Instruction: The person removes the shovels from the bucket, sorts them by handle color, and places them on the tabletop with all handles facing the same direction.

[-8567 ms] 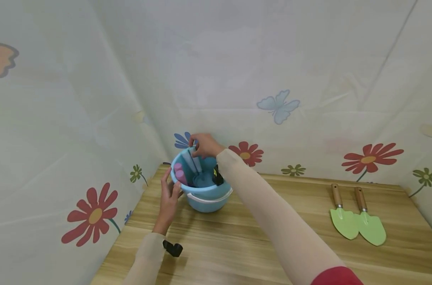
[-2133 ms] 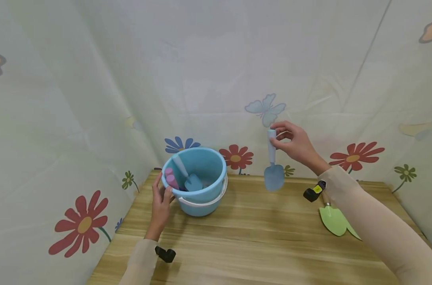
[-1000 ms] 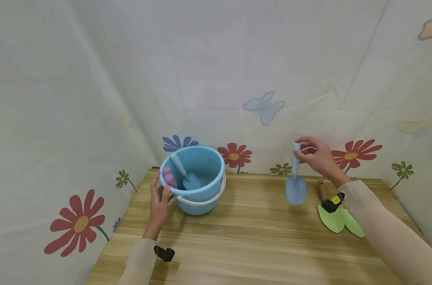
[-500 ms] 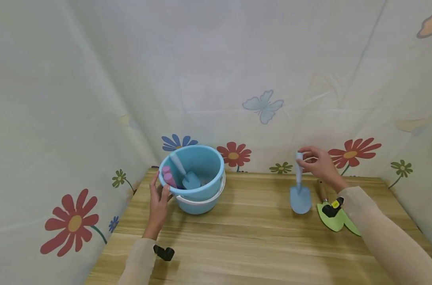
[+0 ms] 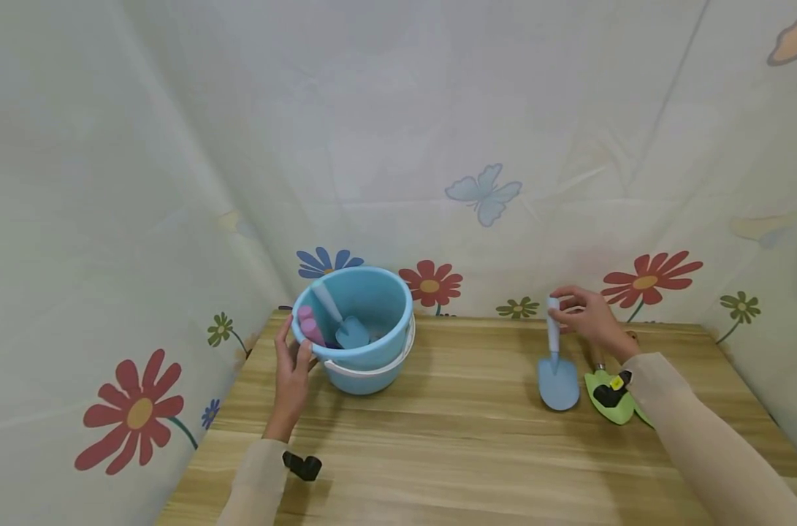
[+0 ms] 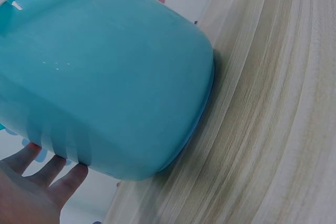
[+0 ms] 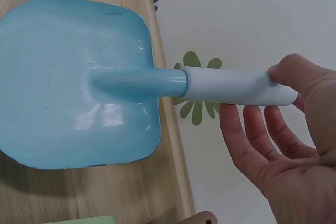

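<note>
A light blue bucket [image 5: 380,298] with a white handle stands at the back left. Spread fingers of my left hand [image 5: 291,376] rest against its left side near the rim; in the left wrist view the fingertips [image 6: 73,177] touch the outer wall. Inside the bucket lean a blue trowel [image 5: 352,333] and pink cylindrical things [image 5: 313,331], mostly hidden. On the right, my right hand [image 5: 589,320] pinches the pale handle end of another blue trowel [image 5: 559,383], blade downward. Whether its blade touches the table cannot be told.
Two green trowels [image 5: 608,409] with wooden handles lie just right of the held one, partly covered by my right sleeve. The wooden table [image 5: 437,453] ends at a flower-printed wall sheet [image 5: 345,146] behind and on the left.
My right hand took a blue trowel from the bucket, carried it right, and over the last second lowered it beside the green trowels. My left hand stays on the bucket.
</note>
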`<action>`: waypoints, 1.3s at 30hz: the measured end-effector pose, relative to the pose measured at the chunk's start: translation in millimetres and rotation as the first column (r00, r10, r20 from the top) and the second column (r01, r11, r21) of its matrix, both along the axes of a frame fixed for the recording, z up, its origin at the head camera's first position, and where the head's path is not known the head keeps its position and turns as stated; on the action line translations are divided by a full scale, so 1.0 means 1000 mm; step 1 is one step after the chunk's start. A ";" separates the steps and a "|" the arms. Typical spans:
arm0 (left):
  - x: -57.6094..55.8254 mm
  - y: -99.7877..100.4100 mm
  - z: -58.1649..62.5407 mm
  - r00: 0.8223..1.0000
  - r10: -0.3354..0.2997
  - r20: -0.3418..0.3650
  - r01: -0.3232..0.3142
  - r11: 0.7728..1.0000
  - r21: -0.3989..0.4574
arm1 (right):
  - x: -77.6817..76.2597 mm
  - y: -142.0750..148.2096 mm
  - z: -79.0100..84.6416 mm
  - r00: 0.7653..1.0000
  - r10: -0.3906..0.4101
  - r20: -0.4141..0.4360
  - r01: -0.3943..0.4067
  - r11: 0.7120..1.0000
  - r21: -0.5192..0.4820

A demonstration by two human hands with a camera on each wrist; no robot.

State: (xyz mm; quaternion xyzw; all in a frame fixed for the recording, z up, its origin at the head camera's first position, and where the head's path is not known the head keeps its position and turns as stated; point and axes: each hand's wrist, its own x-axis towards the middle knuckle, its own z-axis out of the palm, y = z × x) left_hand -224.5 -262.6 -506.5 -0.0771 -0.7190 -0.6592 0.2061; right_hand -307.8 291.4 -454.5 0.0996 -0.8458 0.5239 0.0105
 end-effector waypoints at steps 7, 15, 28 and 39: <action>-0.001 -0.001 -0.001 1.000 0.024 0.012 -0.024 0.999 -0.022 | -0.003 0.002 -0.012 0.999 -0.005 0.038 0.004 0.999 0.032; -0.002 -0.002 -0.002 1.000 0.016 0.002 -0.016 1.000 -0.010 | -0.004 0.004 -0.023 0.999 -0.015 0.052 0.012 0.999 0.045; -0.002 -0.002 -0.004 1.000 0.005 0.000 -0.005 1.000 -0.005 | -0.010 0.003 -0.039 0.988 -0.045 0.148 0.037 0.998 0.055; -0.001 -0.003 -0.005 1.000 0.014 0.009 -0.014 1.000 -0.028 | -0.010 0.001 -0.050 0.984 -0.026 0.175 0.016 0.998 0.060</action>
